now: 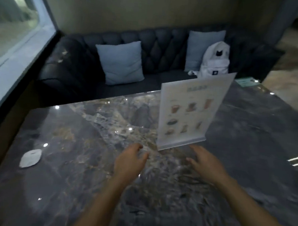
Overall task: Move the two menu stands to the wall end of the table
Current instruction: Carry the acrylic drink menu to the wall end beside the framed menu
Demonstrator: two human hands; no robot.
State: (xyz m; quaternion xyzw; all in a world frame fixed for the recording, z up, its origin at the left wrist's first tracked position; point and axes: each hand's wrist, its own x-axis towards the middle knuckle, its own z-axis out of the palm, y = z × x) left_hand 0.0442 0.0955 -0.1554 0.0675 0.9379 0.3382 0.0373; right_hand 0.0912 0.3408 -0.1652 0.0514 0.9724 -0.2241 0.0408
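One menu stand, a clear upright sheet with pictures of drinks and food, stands tilted on the dark marble table, right of centre. A second stand is not visible. My left hand hovers just in front of the stand's left base corner, fingers apart and empty. My right hand hovers just below the stand's base, fingers spread, holding nothing. Neither hand touches the stand.
A flat white object lies near the table's left edge, by the window wall. Behind the table a dark tufted sofa holds two pale blue cushions and a white backpack. A greenish card lies at the far right corner.
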